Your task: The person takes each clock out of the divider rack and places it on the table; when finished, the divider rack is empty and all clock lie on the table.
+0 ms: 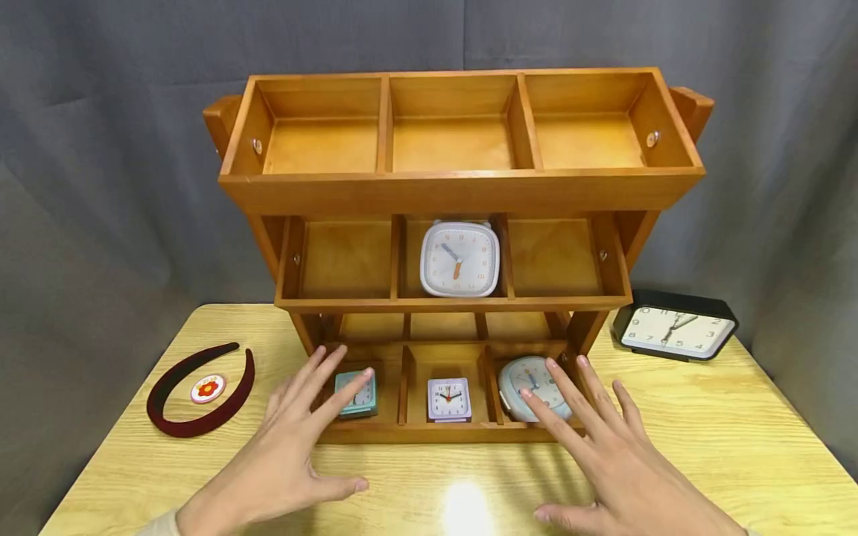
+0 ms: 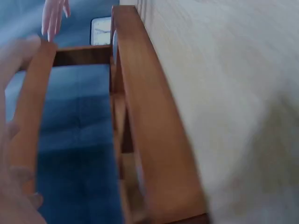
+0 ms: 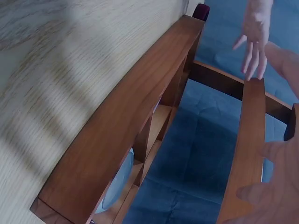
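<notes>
In the head view my left hand, fingers spread, hovers before the left part of a three-tier wooden box. It partly covers a small teal alarm clock in the lower left compartment. My right hand is spread likewise at the lower right, its fingertips overlapping a round light-blue clock. Between them, a small lilac clock sits in the lower middle compartment. A white rounded-square clock stands upside down in the middle tier's centre compartment. Neither hand holds anything; whether fingertips touch the box cannot be told.
A black rectangular clock stands on the table right of the box. Left of it lie a dark red headband and, inside its curve, a round badge with a red flower. Grey curtain hangs behind.
</notes>
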Demonstrator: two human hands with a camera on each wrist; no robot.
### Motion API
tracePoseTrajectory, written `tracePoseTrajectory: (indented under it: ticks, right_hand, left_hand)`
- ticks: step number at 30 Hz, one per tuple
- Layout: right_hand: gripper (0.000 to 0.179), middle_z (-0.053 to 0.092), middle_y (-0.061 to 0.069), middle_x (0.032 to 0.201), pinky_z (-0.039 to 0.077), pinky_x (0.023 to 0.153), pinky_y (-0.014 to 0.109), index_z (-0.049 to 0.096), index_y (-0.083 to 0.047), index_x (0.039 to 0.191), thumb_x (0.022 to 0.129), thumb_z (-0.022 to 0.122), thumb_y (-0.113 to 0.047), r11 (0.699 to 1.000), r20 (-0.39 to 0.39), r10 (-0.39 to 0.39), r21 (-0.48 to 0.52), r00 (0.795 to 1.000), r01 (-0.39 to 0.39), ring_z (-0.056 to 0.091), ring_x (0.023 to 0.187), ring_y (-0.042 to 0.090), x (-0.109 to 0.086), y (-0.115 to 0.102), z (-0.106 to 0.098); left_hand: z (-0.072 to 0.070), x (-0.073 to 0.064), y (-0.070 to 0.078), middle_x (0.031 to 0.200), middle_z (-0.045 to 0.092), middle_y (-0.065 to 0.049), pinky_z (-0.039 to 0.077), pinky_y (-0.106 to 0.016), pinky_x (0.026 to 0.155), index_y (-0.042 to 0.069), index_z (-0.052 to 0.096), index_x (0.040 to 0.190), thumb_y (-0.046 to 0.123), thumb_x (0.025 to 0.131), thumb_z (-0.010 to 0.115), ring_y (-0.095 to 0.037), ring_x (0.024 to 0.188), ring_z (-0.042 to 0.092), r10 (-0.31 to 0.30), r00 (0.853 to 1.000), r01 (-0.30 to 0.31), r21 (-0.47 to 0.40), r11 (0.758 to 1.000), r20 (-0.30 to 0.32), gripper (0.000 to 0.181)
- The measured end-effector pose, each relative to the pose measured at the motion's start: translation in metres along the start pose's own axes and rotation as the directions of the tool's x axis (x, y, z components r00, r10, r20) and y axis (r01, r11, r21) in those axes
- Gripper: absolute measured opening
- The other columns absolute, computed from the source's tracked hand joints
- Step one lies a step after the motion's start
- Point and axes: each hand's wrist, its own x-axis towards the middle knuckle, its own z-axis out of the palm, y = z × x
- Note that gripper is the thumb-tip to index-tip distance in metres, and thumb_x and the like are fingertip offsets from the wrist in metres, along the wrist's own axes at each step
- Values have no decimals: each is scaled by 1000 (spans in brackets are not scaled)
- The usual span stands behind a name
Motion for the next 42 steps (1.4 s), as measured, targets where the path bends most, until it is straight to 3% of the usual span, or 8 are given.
tracePoseTrajectory:
  ticks: [4, 8, 12, 15, 22, 27, 34, 42]
  right_hand:
    - [102, 1, 10, 164, 22, 96, 77, 21, -24, 155, 75, 68, -67, 1000, -5, 9, 15, 1000, -8, -8, 150, 36, 1, -1, 0]
    - [102, 0, 10, 164, 22, 96, 77, 20, -24, 155, 76, 69, -65, 999, -3, 22, 38, 1000, -21, -8, 150, 36, 0, -2, 2]
    - [101, -1, 10, 164, 20, 99, 76, 20, -24, 155, 77, 69, -63, 998, 0, 19, 54, 1000, -19, -10, 149, 37, 0, -3, 4]
    - [101, -2, 9, 164, 17, 103, 75, 19, -25, 156, 77, 69, -63, 998, 9, 25, 60, 1000, -26, -10, 149, 37, 1, -4, 4]
    - [104, -2, 8, 164, 19, 101, 76, 20, -24, 155, 74, 74, -60, 995, 12, 36, 98, 999, -37, -10, 149, 36, 3, -7, -1]
    - [103, 5, 7, 164, 22, 98, 77, 25, -21, 154, 73, 76, -58, 985, -64, -8, 169, 998, 19, -2, 150, 36, 15, -13, -26]
    - [101, 19, 10, 161, 22, 108, 71, 34, -14, 151, 70, 75, -58, 974, -246, -167, 111, 955, 198, 16, 147, 39, 61, -19, -70]
    - [105, 21, 12, 160, 29, 100, 74, 26, -22, 153, 68, 79, -53, 973, -219, -212, 47, 952, 228, 26, 142, 46, 114, -17, -83]
  left_hand:
    - [17, 0, -22, 161, 11, -12, 36, -76, 91, 38, 17, 153, 49, 63, 88, -48, 142, 21, -216, 974, 203, -159, 966, -70, 115]
    - [41, 0, -50, 156, 17, -25, 36, -71, 98, 25, 13, 156, 41, 61, 91, -51, 138, 27, -409, 913, 385, -313, 868, -10, 124]
    - [58, 0, -66, 153, 27, -25, 33, -64, 106, 12, 19, 154, 42, 60, 91, -47, 137, 32, -515, 855, 498, -374, 783, 60, 122]
    - [62, 0, -69, 152, 32, -23, 34, -62, 106, 11, 26, 151, 44, 59, 91, -46, 136, 35, -551, 833, 528, -348, 775, 38, 117]
    - [59, 1, -66, 152, 33, -22, 35, -62, 106, 13, 29, 150, 42, 60, 91, -46, 136, 35, -579, 815, 557, -324, 765, 34, 113]
    - [58, 0, -65, 152, 32, -23, 36, -62, 105, 13, 28, 150, 42, 61, 90, -46, 136, 35, -589, 807, 569, -320, 758, 42, 112]
    - [59, -1, -66, 152, 31, -23, 35, -63, 105, 13, 28, 150, 41, 62, 90, -47, 136, 34, -582, 812, 559, -330, 761, 33, 111]
    - [61, 0, -67, 152, 31, -23, 35, -63, 105, 13, 27, 150, 40, 62, 90, -46, 136, 34, -574, 819, 548, -340, 764, 32, 111]
